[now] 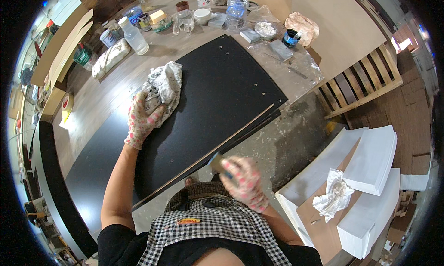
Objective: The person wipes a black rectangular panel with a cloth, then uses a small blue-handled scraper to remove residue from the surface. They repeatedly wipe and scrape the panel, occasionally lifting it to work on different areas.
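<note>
Item, as we see it from the head view: our left hand (142,120), in a white glove with pink spots, lies on a crumpled grey-white cloth rag (163,86), fingers curled over its lower fold and bunching it against a large flat black board (217,95). The board rests on a brown wooden worktable (99,102) and overhangs its near side; the rag sits near the board's left edge. Our right hand (243,176), gloved alike and blurred, is closed about a small dark block with a tan face (216,163), pressed to the board's pale raw front edge (208,155); how tightly it grips we cannot tell. At the table's far end stand a clear plastic bottle with a white cap (133,35), a small black pot with a blue rim (290,38) and several jars. To our right lie stacked white slabs (374,159) with a crumpled white rag (334,195) on a brown sheet between them.
</note>
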The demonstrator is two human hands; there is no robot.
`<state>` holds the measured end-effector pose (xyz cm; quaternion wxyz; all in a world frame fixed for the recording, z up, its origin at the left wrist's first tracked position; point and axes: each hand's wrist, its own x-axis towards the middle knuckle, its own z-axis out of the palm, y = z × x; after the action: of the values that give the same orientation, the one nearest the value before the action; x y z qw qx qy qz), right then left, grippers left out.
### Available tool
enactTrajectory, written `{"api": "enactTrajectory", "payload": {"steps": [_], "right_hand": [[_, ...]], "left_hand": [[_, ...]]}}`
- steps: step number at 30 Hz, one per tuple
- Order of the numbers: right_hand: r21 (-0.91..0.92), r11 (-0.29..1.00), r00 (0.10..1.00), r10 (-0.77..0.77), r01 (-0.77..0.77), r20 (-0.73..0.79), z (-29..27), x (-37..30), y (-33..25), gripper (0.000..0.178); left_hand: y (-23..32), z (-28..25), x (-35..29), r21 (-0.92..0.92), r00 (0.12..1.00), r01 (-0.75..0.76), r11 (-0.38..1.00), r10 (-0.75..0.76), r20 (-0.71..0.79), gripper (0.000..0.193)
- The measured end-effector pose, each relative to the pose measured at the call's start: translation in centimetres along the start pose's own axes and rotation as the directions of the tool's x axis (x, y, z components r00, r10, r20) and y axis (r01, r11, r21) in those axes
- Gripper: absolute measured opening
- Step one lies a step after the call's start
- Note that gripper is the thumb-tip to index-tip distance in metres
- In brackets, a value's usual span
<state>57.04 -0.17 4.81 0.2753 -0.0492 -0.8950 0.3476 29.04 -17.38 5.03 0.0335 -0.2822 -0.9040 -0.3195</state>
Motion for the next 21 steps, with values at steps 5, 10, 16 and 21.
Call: {"api": "enactTrajectory", "payload": {"steps": [5,10,16,21], "right_hand": [[-0.286,0.936,0.958,0.131,-0.204,-0.255,-1.0,2.0,3.1,0.048],[-0.148,0.987,0.998,0.067,-0.067,-0.002,6.3,-5.2,-5.3,0.051],[-0.241,0.958,0.966,0.099,-0.157,-0.239,7.7,-4.0,-7.7,0.046],[-0.4,0.9,0.934,0.023,-0.174,-0.356,8.4,-2.4,-7.2,0.04]], "left_hand": [[-1.0,-1.3,-1.1,-0.006,0.996,-0.079,0.997,0.079,0.037,0.048],[-4.7,-4.7,-4.3,-0.066,0.994,-0.11,0.992,0.11,-0.002,0.053],[-12.2,-10.9,-8.5,-0.11,0.992,-0.125,0.986,0.128,0.018,0.048],[-19.1,-15.8,-11.9,-0.027,0.994,-0.1,0.995,0.098,-0.048,0.048]]}}
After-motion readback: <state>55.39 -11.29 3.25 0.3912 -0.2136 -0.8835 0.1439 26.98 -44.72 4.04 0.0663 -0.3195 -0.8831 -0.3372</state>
